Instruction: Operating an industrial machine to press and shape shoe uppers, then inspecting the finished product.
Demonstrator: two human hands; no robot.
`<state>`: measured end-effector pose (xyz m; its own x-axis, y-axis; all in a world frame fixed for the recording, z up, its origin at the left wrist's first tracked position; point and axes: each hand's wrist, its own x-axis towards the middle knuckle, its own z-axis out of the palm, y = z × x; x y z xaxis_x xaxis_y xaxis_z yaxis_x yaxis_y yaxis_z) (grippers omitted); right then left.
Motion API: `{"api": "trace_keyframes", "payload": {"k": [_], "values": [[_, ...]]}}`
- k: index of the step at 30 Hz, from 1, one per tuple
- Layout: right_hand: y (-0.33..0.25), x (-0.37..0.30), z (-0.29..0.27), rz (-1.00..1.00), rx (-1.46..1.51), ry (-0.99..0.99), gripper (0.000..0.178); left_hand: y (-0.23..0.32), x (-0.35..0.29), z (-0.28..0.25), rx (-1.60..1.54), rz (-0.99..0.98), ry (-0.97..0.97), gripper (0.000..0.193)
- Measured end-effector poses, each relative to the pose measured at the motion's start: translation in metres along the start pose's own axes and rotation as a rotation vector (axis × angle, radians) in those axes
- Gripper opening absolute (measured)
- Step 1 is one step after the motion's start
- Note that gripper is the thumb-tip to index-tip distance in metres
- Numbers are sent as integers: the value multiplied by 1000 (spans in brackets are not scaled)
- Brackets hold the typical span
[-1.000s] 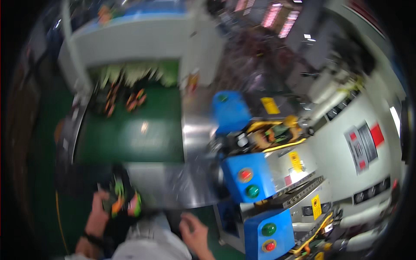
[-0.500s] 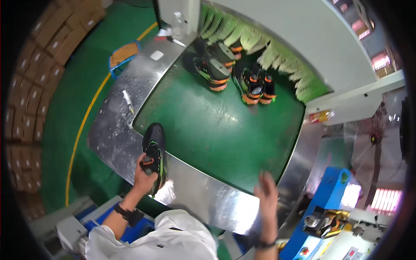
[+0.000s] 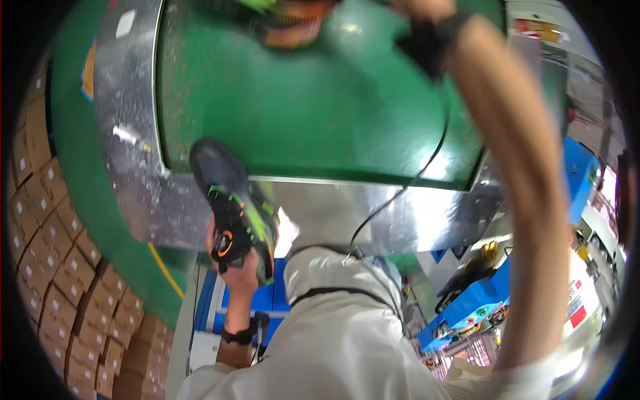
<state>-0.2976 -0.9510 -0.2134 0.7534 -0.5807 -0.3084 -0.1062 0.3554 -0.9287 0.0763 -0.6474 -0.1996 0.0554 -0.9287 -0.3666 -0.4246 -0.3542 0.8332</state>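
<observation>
My left hand [image 3: 237, 270] grips a black sneaker [image 3: 235, 193] with green and orange trim around its collar and heel. The toe points away from me and lies over the near edge of the green belt surface [image 3: 320, 120]. My right arm stretches far forward across the belt. At the top edge, my right hand [image 3: 425, 8] is blurred and partly cut off, so its fingers and anything in them cannot be made out. To its left, further sneakers [image 3: 287, 23] with orange and green soles show as a smear at the top edge.
A metal rim [image 3: 130, 173] frames the belt, with a white marker-like stick [image 3: 127, 135] lying on it. A thin black cable [image 3: 427, 163] runs from my right wrist to my waist. Stacked cartons [image 3: 60, 267] stand left; blue machinery [image 3: 467, 300] is right.
My right hand has swung from the near right rim to the far side of the belt. The left hand keeps its hold on the sneaker. The whole view has shifted.
</observation>
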Motion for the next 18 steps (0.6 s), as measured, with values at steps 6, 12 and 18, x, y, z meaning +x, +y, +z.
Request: {"api": "trace_keyframes", "payload": {"k": [6, 12, 18], "values": [[77, -202, 239, -93, 482, 1116, 60, 36, 3, 18, 213, 471, 163, 85], [11, -327, 378, -51, 360, 1248, 58, 137, -33, 101, -494, 455, -513, 121], [41, -387, 486, -594, -93, 1461, 79, 189, -128, 187, -405, 821, -1356, 60]]}}
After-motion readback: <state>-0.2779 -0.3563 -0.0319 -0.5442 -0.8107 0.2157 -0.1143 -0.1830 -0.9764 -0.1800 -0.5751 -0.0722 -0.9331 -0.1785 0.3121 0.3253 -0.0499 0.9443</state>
